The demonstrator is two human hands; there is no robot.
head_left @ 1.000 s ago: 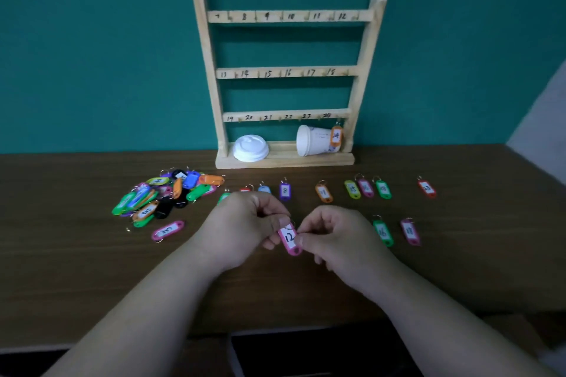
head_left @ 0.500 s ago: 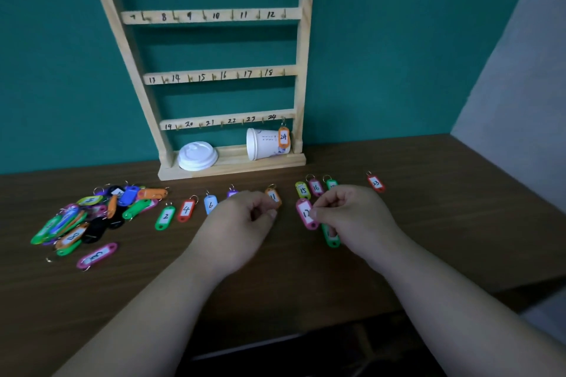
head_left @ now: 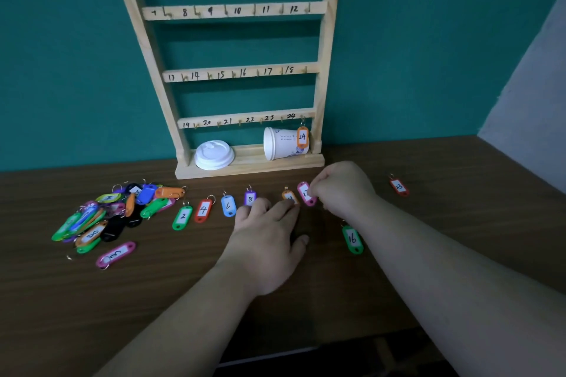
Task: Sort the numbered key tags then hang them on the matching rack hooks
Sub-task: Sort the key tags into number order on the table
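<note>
Tag pile (head_left: 110, 217) left of tag row (head_left: 214, 208); rack (head_left: 245, 70) behind.

Handwritten numbers mark the rack (head_left: 325, 86): upper rail (head_left: 235, 11) 8 to 12, middle rail (head_left: 242, 73) 14 to 18, lowest rail (head_left: 245, 120) 19 to 24. The hanging orange tag (head_left: 302, 137) reads 24. Lying: green tag (head_left: 182, 217) 2, red tag (head_left: 203, 210) 4, blue tag (head_left: 228, 206) 6, purple tag (head_left: 250, 198) 8, second green tag (head_left: 352, 239) 16.

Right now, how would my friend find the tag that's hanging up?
Find the wooden rack against the teal wall and follow its bottom rail to the right end. There orange tag 24 hangs in front of a tipped white paper cup. It is the only tag on a hook.
</note>
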